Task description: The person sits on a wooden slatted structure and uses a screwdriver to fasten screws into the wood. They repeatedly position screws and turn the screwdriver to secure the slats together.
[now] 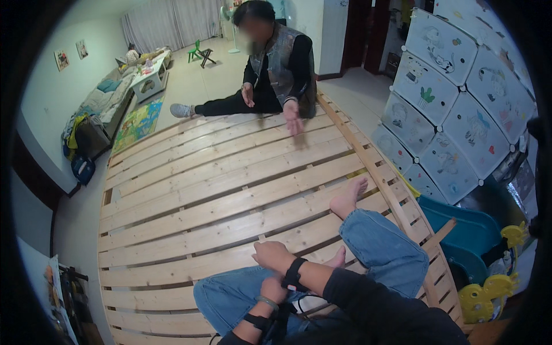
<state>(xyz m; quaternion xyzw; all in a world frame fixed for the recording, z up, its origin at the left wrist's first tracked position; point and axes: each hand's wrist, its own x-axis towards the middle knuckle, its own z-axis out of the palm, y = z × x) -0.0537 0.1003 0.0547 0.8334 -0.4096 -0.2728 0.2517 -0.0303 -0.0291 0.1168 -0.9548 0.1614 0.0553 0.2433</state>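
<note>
I sit on a pale slatted wooden bed base [167, 214], legs in blue jeans bent before me. My right hand [273, 256] reaches across above my left knee, its fingers curled in; anything inside them is hidden. A black strap [294, 275] circles that wrist. Just below, close against the right wrist, is my left hand [270, 290], its fingers mostly covered from sight. It wears a bracelet [267, 302] and another black strap [257, 321]. A dark cable [301, 305] loops beside my wrists.
Opposite me a person [282, 63] sits at the far edge, both hands held out over the slats. A long wooden rail [368, 161] crosses the slats on the right. Beyond it stand a white panelled cabinet [448, 103] and a teal and yellow plastic toy [466, 224].
</note>
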